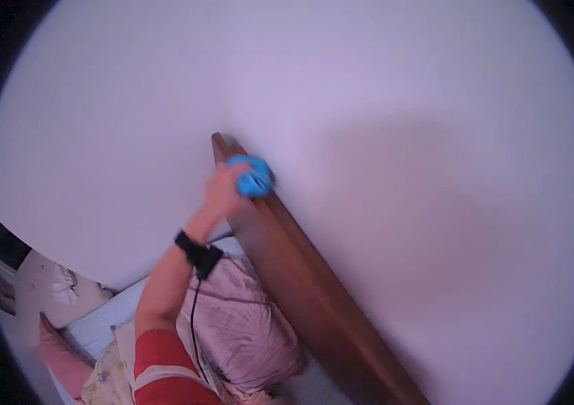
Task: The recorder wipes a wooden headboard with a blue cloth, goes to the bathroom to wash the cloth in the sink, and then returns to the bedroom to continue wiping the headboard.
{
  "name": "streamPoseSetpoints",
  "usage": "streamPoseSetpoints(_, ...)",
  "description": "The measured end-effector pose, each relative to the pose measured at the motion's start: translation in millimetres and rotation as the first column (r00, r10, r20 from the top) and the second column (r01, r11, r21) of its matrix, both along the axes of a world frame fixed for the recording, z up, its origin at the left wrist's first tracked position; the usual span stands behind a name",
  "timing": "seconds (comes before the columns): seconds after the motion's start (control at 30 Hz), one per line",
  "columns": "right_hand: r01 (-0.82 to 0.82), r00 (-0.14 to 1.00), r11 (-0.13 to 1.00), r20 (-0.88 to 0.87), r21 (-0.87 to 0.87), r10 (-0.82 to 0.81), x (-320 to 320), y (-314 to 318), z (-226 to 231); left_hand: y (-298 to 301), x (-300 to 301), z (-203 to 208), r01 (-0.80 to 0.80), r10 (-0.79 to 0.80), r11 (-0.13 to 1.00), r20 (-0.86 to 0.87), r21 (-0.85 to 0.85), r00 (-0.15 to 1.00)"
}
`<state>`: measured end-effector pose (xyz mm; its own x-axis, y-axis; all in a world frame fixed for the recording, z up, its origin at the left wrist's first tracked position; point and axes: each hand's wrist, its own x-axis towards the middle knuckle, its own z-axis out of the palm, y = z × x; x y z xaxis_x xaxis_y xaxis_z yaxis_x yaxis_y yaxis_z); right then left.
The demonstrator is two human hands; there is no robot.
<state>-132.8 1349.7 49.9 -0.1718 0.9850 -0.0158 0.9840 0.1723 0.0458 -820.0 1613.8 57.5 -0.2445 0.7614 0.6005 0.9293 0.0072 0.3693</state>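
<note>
A blue cloth sits bunched on the top edge of a brown wooden board, near the board's far end, where it stands close to the corner of the pale walls. The left hand is on the cloth, its fingers bent over the near side and closed on the fabric — motion blur hides how each finger lies. The wrist runs almost straight on from the forearm, which slants up and to the right from the lower edge, the elbow only slightly bent and the arm well stretched out. A black strap with a small box circles the wrist, and a thin black cable hangs from it towards the red sleeve, which has a pale band across it. Beneath the arm, beside the board, lies a wrinkled mauve pillow; farther left are a light blue sheet and — near the picture's rim — a pink cushion.
</note>
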Motion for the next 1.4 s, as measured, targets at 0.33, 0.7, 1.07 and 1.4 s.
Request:
streamPoseSetpoints(0.33,-0.03,0.994,1.0,0.109,0.009,0.029,8.1,-22.9,-22.3,-123.5,192.1,-9.5,0.762,-0.759,0.647,0.102,0.014,0.643)
streamPoseSetpoints(0.7,0.067,0.995,0.994,-0.077,0.082,-0.061,-24.8,-8.7,3.0,44.4,-104.3,13.2,-0.225,0.238,0.959,-0.061,0.171,0.969)
streamPoseSetpoints(1.07,-0.164,0.986,0.937,0.033,0.307,0.162,4.5,-7.4,3.2,106.2,-56.7,22.2,-0.333,0.079,0.82,-0.483,-0.466,0.872)
streamPoseSetpoints(1.4,-0.015,0.999,0.998,-0.038,0.057,0.017,-1.9,4.6,19.5,71.4,-5.7,19.9,-0.042,-0.178,0.913,-0.489,-0.406,0.854)
